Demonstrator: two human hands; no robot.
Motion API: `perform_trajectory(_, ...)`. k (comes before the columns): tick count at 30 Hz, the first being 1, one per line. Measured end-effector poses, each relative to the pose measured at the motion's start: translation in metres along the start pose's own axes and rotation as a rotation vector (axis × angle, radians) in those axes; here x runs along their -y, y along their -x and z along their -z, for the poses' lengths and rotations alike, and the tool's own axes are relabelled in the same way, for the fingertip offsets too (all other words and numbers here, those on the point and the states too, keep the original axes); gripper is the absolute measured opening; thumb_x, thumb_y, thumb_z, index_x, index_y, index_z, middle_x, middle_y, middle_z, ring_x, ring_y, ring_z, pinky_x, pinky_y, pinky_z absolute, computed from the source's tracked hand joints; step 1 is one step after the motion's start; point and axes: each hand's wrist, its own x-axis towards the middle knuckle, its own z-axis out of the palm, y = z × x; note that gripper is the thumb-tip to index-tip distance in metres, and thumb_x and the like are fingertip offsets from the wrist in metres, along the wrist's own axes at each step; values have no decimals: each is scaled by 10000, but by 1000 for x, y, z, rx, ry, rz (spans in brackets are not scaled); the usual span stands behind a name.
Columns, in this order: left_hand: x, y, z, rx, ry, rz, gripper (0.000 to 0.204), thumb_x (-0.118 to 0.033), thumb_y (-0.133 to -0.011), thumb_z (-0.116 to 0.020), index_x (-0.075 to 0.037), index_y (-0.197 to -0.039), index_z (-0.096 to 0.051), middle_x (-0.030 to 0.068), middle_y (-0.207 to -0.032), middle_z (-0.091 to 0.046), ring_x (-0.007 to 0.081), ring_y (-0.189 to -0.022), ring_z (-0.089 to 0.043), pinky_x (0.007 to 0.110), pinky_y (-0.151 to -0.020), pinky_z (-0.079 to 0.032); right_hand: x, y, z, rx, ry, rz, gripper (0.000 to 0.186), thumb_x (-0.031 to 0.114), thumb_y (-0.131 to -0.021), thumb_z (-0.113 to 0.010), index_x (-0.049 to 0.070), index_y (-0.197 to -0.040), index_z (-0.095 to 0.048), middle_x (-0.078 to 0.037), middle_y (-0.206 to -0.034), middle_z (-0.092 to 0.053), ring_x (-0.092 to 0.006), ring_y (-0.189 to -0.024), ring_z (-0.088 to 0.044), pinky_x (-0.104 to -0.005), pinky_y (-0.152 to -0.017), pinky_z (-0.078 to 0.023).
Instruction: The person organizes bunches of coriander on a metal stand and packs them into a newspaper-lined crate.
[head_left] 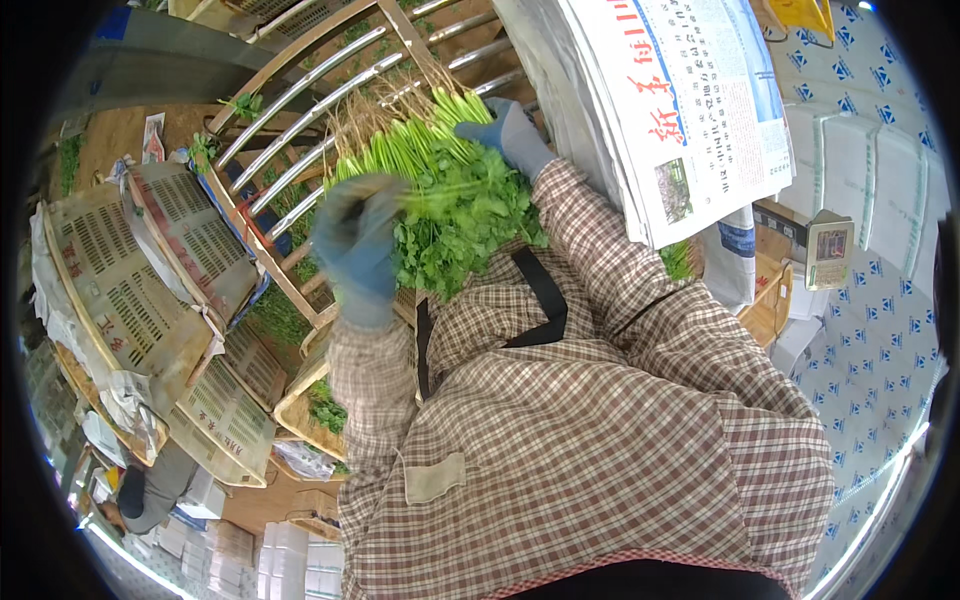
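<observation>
A thick bunch of coriander (pixel 470 200), with bright green stems and pale stringy roots, is spread in front of me with its leaves toward my body and its roots pointing away. My right hand (pixel 508 137), in a blue-grey glove, holds the bunch at its right side, a digit laid over the stems. At the left edge of the leaves is my left hand (pixel 358 238), gloved the same way. Motion smears its fingers, and a blurred streak of green runs beside them, so its grip is unclear.
Beyond the bunch stands a wooden frame with metal bars (pixel 345 75). A stack of newspapers (pixel 690 110) rises close to my right arm. Slatted crates (pixel 105 280) stand at the left, with another person (pixel 165 490) far lower left. White boxes (pixel 850 180) are at the right.
</observation>
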Motion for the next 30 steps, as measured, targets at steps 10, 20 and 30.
perform_trajectory(10, -129, 176, 381, -1172, -553, 303, 281, -198, -967, -619, 22, -1141, -613, 163, -1017, -688, 238, -875, -659, 331, -737, -532, 44, 14, 17, 167, -98, -59, 645, 455, -905, -712, -52, -1290, -605, -155, -1197, -677, -216, -1063, -638, -324, -933, -503)
perform_trajectory(20, 24, -26, 10, -29, -1037, 825, 521, -383, -951, -659, -19, -1319, -601, 217, -1206, -683, 274, -1049, -697, 361, -887, -579, 42, 10, 26, 231, 109, -78, 679, 458, -776, -829, -50, -1196, -664, -183, -1080, -715, -229, -934, -684, -333, -856, -533)
perform_trajectory(30, 81, -8, 1, 278, -999, 73, 188, -210, -905, -678, -67, -1021, -715, 156, -992, -720, 265, -833, -705, 389, -717, -571, 55, 15, 6, 106, 227, -66, 765, 457, -771, -823, -54, -1295, -600, -231, -1207, -679, -333, -1089, -666, -410, -965, -515)
